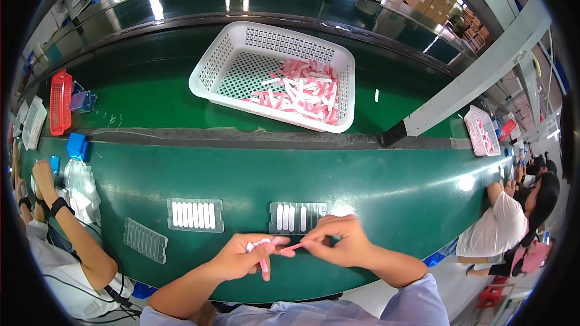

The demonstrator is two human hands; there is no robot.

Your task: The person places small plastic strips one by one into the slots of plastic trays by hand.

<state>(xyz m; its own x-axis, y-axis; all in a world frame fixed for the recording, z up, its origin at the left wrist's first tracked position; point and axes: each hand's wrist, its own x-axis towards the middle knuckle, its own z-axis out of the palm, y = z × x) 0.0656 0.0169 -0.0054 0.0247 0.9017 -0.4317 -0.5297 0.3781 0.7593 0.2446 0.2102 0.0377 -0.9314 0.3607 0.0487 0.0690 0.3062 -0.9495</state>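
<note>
A slim pink piece (292,247) is pinched between thumb and forefinger of the right hand (341,241), above the near edge of the bench (241,175). Its free end points to the left fingertips; whether they also touch it, I cannot tell. The left hand (244,258) is curled around several pink and white pieces (264,264), seemingly as a small store that leaves its fingertips usable.

Just beyond the hands, toward the near edge, lies a partly filled clear tray (317,209), probably kept there for short reach. Its narrow slots hold white pieces upright in a row, apart from one another, with gaps among them. To its left sits a fuller tray (219,220), and nearer the left end an empty slotted tray (145,241), lying askew, apparently set aside from the other two.

Past the dark strip (241,139) along the bench's far edge stands a white basket (290,41); its walls contain a loose pink and white heap, massed toward its right end. One white stick (377,95) lies outside it, to the right.
</note>
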